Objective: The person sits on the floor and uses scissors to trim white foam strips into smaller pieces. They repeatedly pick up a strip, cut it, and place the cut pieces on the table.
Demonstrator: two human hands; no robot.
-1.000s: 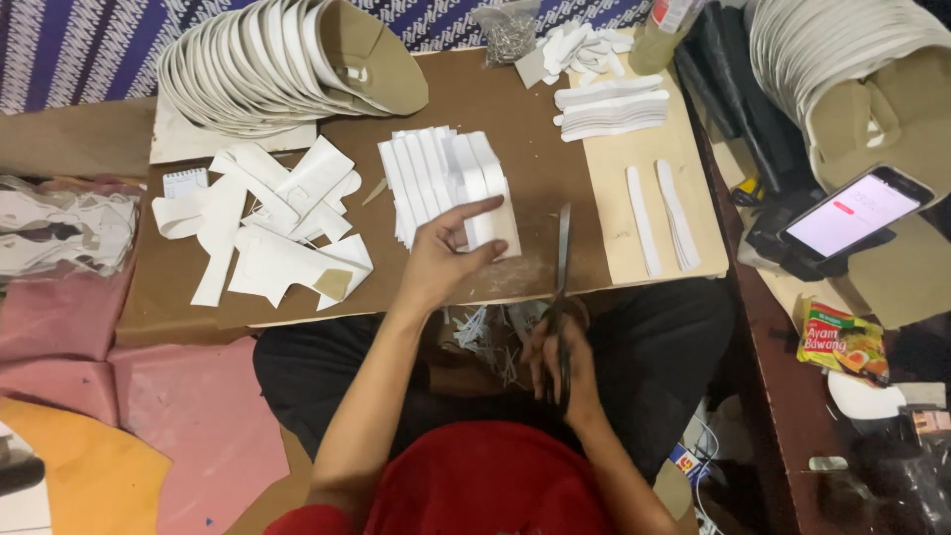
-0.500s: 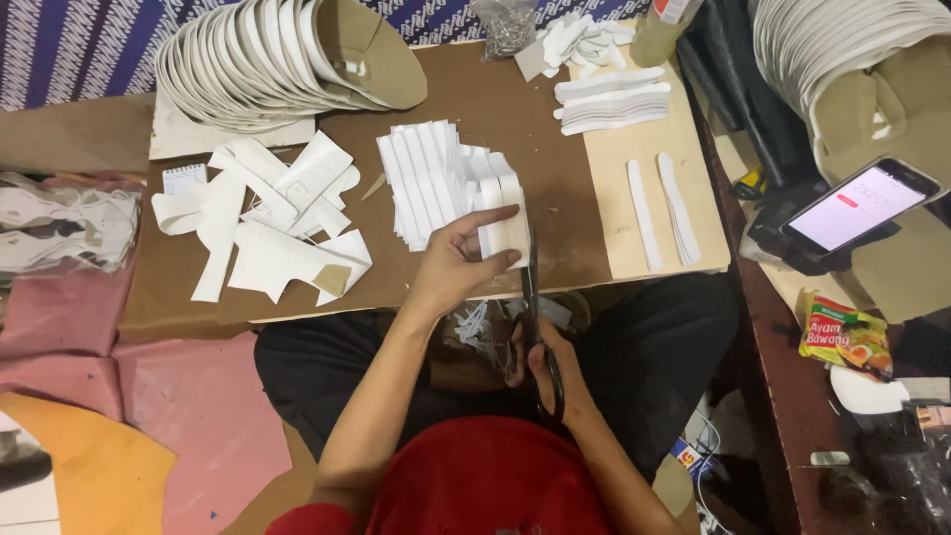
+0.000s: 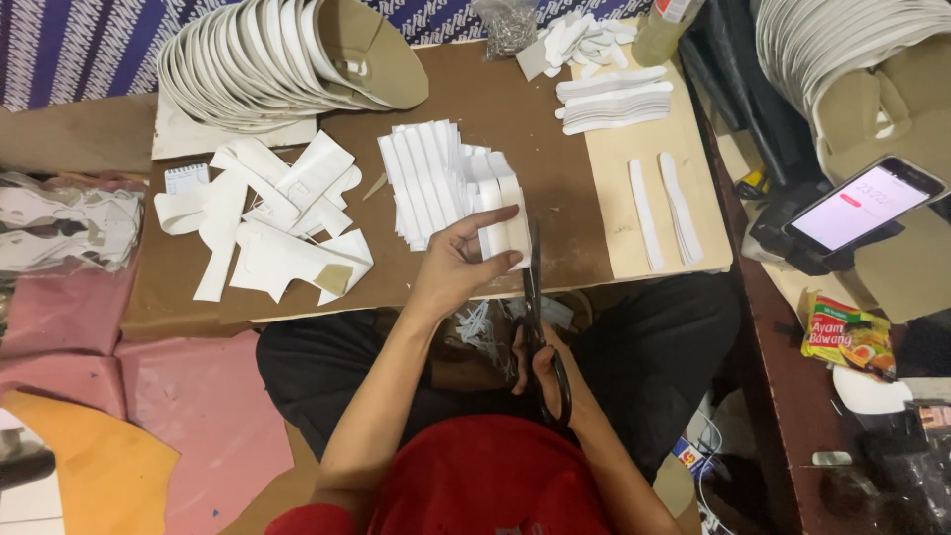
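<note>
My left hand (image 3: pixel 458 260) grips the near end of a white rectangular piece (image 3: pixel 503 213) at the front edge of a fanned stack of white pieces (image 3: pixel 428 178) on the brown board (image 3: pixel 515 109). My right hand (image 3: pixel 543 369), low over my lap, holds black-handled scissors (image 3: pixel 535 297). Their blades point away from me and run up along the right edge of the held piece. White offcuts (image 3: pixel 477 322) lie in my lap below the board's edge.
A fan of white curved pieces (image 3: pixel 267 59) lies far left, with loose white scraps (image 3: pixel 267 218) below it. White strips (image 3: pixel 664 208) rest on a tan sheet at right. A phone (image 3: pixel 860 208) and a snack packet (image 3: pixel 847 335) sit far right. Pink sheets (image 3: pixel 69 327) lie left.
My left hand has closed on the white piece and drawn it to the board's front edge. The scissors have risen from my lap until their blades lie along that piece's right edge.
</note>
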